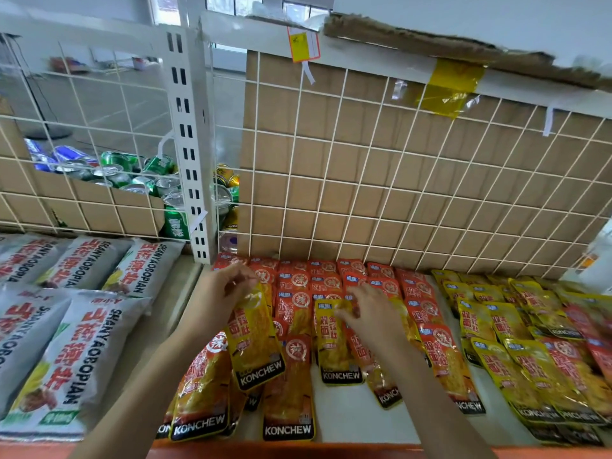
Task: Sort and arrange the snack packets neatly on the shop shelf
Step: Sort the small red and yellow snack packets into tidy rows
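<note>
Red and yellow KONCHEW snack packets lie in overlapping rows on the white shelf [347, 415]. My left hand [222, 293] pinches the top of a yellow packet [255, 339] and holds it above the red packets [298, 283] at the shelf's left part. My right hand [367, 309] rests on the top of another yellow packet [334, 346] among the red ones, fingers curled at its upper edge. A group of yellow packets [530, 346] fills the right part of the shelf.
Grey SHANYAOBOPIAN bags [82, 329] lie on the neighbouring shelf at left. A white wire grid [397, 180] backed by cardboard closes the rear. Drink cans [139, 177] sit in a box behind the grid. A white slotted upright [188, 144] divides the shelves.
</note>
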